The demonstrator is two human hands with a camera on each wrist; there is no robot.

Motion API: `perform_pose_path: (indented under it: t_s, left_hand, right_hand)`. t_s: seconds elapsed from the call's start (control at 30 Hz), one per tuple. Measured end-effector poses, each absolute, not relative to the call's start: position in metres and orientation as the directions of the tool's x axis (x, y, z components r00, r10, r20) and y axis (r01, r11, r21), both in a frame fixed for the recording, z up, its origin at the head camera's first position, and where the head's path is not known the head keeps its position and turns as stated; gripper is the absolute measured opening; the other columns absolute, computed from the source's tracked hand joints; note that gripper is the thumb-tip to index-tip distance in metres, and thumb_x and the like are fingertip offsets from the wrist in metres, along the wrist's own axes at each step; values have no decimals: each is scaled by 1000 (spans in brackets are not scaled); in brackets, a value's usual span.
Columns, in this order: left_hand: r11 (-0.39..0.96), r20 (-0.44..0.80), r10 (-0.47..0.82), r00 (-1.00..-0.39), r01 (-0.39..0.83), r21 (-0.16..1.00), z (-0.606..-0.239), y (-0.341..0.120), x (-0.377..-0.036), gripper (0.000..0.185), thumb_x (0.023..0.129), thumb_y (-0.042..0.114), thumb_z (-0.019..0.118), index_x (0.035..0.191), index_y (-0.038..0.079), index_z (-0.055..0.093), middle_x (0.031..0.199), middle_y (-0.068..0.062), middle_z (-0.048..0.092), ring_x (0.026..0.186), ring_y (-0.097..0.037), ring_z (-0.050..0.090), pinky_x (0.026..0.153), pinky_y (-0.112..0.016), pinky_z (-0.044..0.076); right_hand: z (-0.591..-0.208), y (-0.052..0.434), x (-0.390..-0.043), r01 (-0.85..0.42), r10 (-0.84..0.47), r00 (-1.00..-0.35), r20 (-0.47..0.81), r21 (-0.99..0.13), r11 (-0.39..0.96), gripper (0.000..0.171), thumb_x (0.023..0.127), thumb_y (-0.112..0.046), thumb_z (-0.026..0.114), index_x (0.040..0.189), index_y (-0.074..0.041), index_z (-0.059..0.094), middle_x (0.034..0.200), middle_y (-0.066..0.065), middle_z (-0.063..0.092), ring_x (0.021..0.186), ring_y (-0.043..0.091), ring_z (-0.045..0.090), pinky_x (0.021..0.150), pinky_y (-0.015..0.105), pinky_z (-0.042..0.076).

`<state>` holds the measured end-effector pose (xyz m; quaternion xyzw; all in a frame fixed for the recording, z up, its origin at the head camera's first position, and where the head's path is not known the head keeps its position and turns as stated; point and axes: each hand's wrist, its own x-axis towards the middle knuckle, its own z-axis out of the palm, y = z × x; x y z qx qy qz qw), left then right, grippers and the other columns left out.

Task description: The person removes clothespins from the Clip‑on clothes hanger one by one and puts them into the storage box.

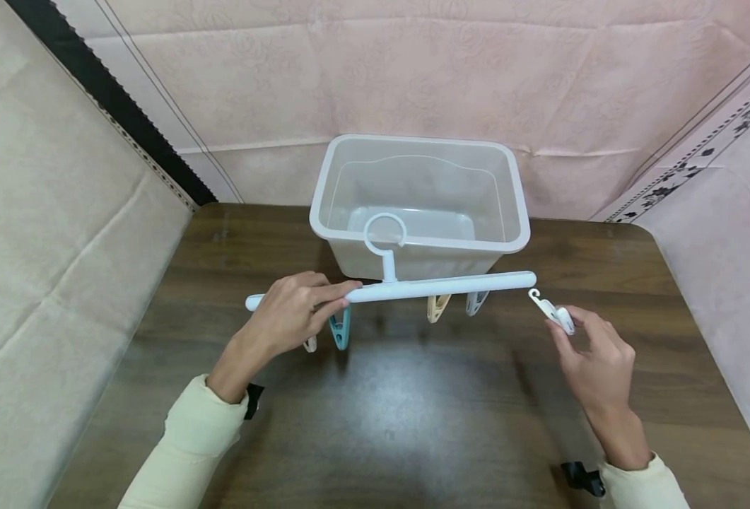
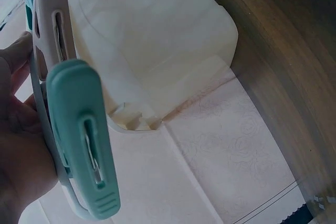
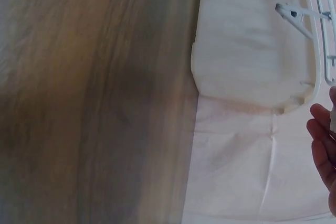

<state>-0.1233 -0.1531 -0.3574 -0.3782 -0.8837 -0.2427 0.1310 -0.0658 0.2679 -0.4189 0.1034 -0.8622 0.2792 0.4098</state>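
My left hand [image 1: 298, 307] grips the left end of a white hanger bar [image 1: 425, 288] with a ring hook [image 1: 385, 234], holding it level above the table. Pegs hang under the bar: a teal peg [image 1: 340, 329], a beige peg [image 1: 437, 307] and a white peg [image 1: 476, 302]. In the left wrist view the teal peg [image 2: 84, 140] and a pale peg [image 2: 52, 30] sit close against my left hand [image 2: 18, 145]. My right hand [image 1: 594, 360] pinches a loose white peg [image 1: 553, 309] with a small hook, just right of the bar's end.
A translucent white plastic tub [image 1: 514, 212] stands empty at the back of the dark wooden table [image 1: 413, 417], directly behind the hanger. Pink cloth walls [image 1: 476, 78] close in the back and both sides.
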Motion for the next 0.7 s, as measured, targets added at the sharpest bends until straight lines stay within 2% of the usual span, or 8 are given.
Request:
perform_pose_path:
  t_s: [0.1, 0.17, 0.27, 0.43, 0.7]
  left_hand:
    - [594, 419, 604, -678, 733, 331, -359, -153, -124, 31, 92, 14, 74, 123, 12, 74, 67, 3, 54, 58, -9, 42, 51, -26, 38]
    - [591, 422, 602, -678, 734, 335, -360, -153, -124, 32, 92, 14, 74, 123, 12, 74, 67, 3, 54, 58, -9, 42, 51, -26, 38]
    - [590, 422, 603, -677, 734, 336, -360, -152, -124, 32, 92, 14, 75, 123, 12, 74, 67, 3, 54, 58, -9, 42, 51, -26, 38]
    - [591, 410, 609, -679, 733, 337, -361, -151, -123, 32, 91, 13, 76, 123, 12, 74, 68, 3, 55, 58, -9, 43, 50, -25, 39]
    - [601, 380, 606, -699, 715, 357, -362, -151, -121, 33, 92, 14, 75, 124, 12, 73, 71, 2, 60, 59, -8, 45, 51, -25, 40]
  right_hand:
    - [-419, 273, -64, -422, 68, -635, 769, -420, 804, 43, 92, -33, 71, 96, 11, 70, 85, 23, 69, 71, 35, 61, 82, 7, 34]
    - [-417, 275, -64, -433, 76, -630, 773, -430, 792, 50, 94, -38, 68, 95, 12, 69, 85, 23, 69, 72, 35, 60, 84, 7, 35]
    - [-412, 276, -68, -451, 86, -619, 780, -443, 775, 43, 91, -31, 73, 94, 12, 69, 86, 24, 69, 76, 37, 60, 86, 9, 36]
    - [-401, 273, -73, -447, 111, -614, 781, -460, 767, 27, 80, -10, 79, 92, 12, 69, 86, 24, 68, 80, 36, 57, 86, 12, 36]
    - [-388, 266, -86, -454, 101, -635, 766, -476, 753, 28, 75, 1, 82, 97, 12, 69, 88, 23, 67, 80, 32, 56, 83, 13, 35]
